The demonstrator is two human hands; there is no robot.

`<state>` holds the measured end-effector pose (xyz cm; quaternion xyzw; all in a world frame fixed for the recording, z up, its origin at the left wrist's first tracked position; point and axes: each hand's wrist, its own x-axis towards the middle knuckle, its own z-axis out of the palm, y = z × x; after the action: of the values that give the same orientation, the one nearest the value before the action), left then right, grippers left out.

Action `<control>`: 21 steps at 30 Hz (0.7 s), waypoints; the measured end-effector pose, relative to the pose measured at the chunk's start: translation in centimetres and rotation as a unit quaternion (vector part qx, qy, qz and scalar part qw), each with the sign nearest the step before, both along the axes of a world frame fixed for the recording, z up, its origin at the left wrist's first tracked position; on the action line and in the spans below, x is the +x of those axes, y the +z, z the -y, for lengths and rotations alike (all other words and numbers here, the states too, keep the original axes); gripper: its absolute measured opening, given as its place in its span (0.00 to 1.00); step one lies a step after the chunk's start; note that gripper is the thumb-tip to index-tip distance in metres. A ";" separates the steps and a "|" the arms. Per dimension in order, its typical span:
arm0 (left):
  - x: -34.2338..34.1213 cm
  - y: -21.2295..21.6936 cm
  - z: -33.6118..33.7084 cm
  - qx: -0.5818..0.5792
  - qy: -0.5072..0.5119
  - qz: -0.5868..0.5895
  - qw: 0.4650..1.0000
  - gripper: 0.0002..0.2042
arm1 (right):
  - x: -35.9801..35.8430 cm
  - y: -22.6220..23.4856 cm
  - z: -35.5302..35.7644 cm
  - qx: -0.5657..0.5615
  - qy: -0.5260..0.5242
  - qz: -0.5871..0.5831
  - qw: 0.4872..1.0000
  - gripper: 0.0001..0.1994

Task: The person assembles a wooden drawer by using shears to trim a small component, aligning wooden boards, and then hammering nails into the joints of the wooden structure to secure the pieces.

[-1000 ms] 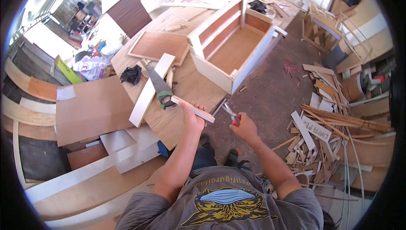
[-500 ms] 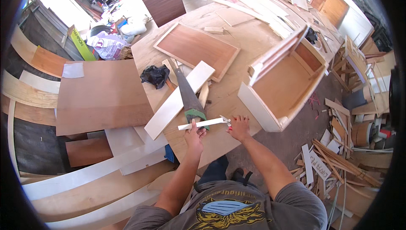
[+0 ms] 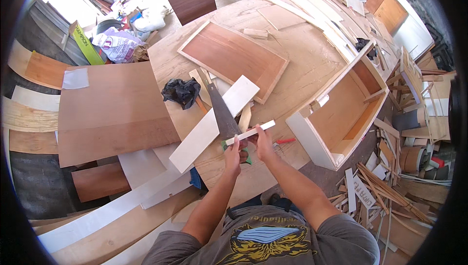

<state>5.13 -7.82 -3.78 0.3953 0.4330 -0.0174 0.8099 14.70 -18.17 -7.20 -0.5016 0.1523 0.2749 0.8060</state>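
The thin white wood strip (image 3: 249,133) lies almost level just above the near edge of the round wooden bench (image 3: 312,65), pinched at its left end by the left hand (image 3: 233,153) and gripped near its middle by the right hand (image 3: 263,144), both with fingers curled around it. At far left, a large brown plywood sheet (image 3: 114,111) overlaps the bench's left edge, with pale curved boards below it on the floor. Next to it a crumpled black bag (image 3: 181,91) sits on the bench, and a long white board (image 3: 214,122) slants from lower left to upper right. A handsaw (image 3: 222,114) lies across that board, its green handle just under the left hand. Farther back lies a framed brown panel (image 3: 233,59). To the right of the hands an open white cabinet box (image 3: 341,114) with a brown inside rests on its side against the bench, and scrap offcuts (image 3: 385,192) litter the floor beyond.
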 end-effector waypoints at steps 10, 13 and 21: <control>-5.2 -9.2 -0.9 0.442 -0.019 -0.044 0.896 0.36 | 4.5 -3.6 1.3 -0.075 0.010 -0.147 0.986 0.14; -4.4 -8.7 -0.9 0.399 -0.055 -0.097 0.910 0.33 | 3.1 -6.1 2.5 -0.155 0.111 -0.139 0.972 0.14; -4.4 -10.2 -1.4 0.345 -0.019 -0.051 0.937 0.26 | -2.2 -4.7 3.5 -0.306 0.279 0.024 0.910 0.18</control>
<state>0.72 -6.47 -13.93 0.6571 0.4457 0.0975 0.6000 12.47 -21.63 -11.91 -0.7521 0.0635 0.4166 0.5067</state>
